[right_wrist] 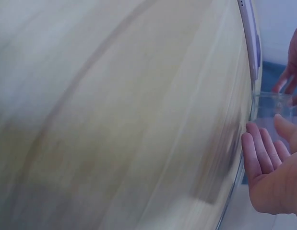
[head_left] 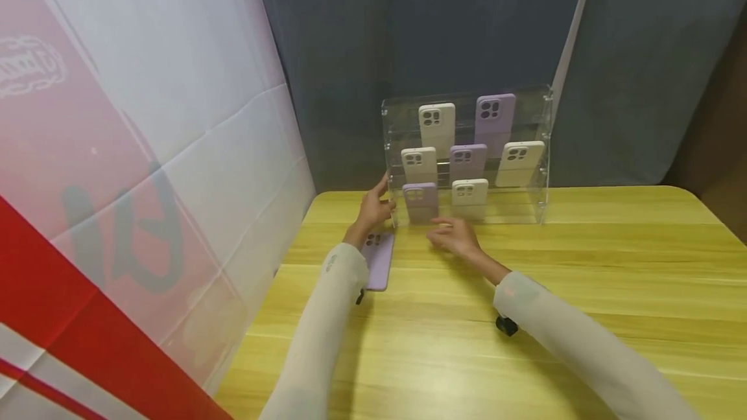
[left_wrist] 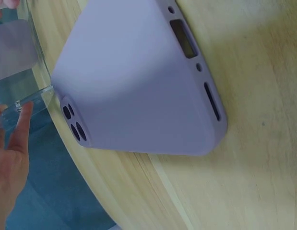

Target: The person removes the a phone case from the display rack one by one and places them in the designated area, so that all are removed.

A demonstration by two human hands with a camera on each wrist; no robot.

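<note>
In the head view, a clear acrylic display stand (head_left: 544, 177) holds several purple and white phone cases in stepped rows. My left hand (head_left: 373, 211) grips the stand's left side panel, its fingers at the panel's edge. Just below that hand, a loose purple phone case (head_left: 380, 264) lies on the table, partly covered by the sleeve; the left wrist view shows this purple case (left_wrist: 134, 81) close up, camera cutouts and port slots visible. My right hand (head_left: 455, 236) hovers before the lower-left purple case (head_left: 420, 201), fingers loosely bent and holding nothing.
The stand is near the back edge of the wood-grain table (head_left: 432, 349). Behind it hangs a dark grey curtain (head_left: 455, 24). A printed white, pink and red fabric wall (head_left: 192, 102) borders the left side.
</note>
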